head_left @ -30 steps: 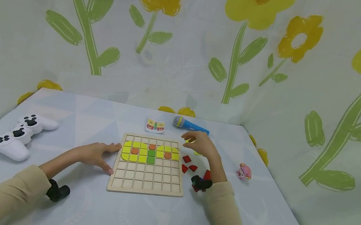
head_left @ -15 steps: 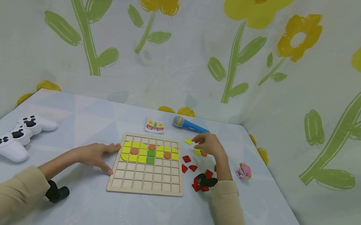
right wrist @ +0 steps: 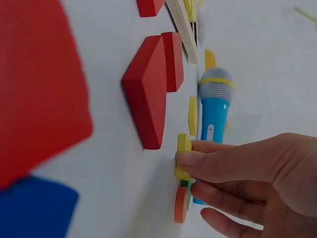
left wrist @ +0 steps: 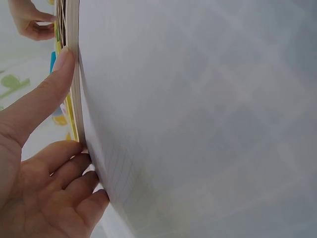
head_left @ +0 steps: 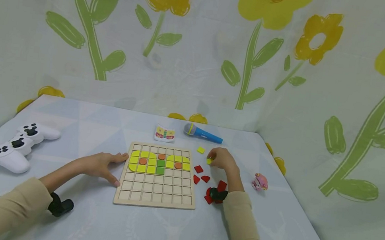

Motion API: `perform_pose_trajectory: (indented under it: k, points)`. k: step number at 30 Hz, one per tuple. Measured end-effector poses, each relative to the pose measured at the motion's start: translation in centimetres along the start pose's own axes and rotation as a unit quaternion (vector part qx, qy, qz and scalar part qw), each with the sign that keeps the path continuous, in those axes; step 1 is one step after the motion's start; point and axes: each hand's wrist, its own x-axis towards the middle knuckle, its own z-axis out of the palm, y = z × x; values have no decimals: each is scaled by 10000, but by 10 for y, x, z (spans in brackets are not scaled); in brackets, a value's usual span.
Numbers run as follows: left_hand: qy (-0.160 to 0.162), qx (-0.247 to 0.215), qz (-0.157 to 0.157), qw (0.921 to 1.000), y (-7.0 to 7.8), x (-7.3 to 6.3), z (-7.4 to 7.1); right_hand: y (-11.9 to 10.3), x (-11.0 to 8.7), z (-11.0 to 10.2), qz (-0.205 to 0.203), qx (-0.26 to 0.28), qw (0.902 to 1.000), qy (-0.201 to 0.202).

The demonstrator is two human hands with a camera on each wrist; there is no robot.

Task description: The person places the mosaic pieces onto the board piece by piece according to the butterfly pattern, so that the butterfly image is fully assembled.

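Note:
My left hand (head_left: 102, 165) rests at the left edge of a wooden grid board (head_left: 148, 188), thumb and fingertips touching its side. Yellow, orange and green pieces fill part of the board's upper rows. Right of the board, my right hand (head_left: 222, 158) pinches a yellow tile (right wrist: 183, 144) between thumb and index finger. Just beside that tile, an orange round piece (right wrist: 181, 204) lies on the table, partly covering a green piece. Another yellow tile (head_left: 201, 150) lies a little farther back. Several red pieces (head_left: 199, 169) are scattered near my right wrist.
Behind the board lies a small pattern card (head_left: 164, 134), with a blue toy microphone (head_left: 208, 135) to its right. A white game controller (head_left: 23, 147) sits at the left. A pink figurine (head_left: 260, 182) stands to the right. One blue piece (right wrist: 44, 208) shows in the right wrist view.
My right hand has drawn back from the far yellow tile, moving right and slightly nearer, and now pinches another yellow tile. The left hand stays at the board's edge.

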Motion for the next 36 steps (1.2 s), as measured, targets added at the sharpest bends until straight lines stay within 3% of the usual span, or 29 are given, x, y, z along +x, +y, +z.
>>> perform_pose_trajectory:
  k: [12, 19, 29, 32, 36]
  points:
    - [4, 36, 7, 10000, -1, 2, 0, -4, 1, 1, -194, 215, 9991, 298]
    - [-2, 69, 6, 10000, -1, 2, 0, -23, -5, 3, -1019, 579, 9915, 557]
    - [32, 53, 77, 10000, -2, 1, 1, -64, -18, 12, -1839, 652, 9806, 168]
    - [32, 70, 64, 10000, -2, 1, 0, -74, -22, 16, -2141, 645, 9747, -50]
    - [21, 76, 37, 10000, -2, 1, 0, -85, -27, 24, -2251, 665, 9712, -412]
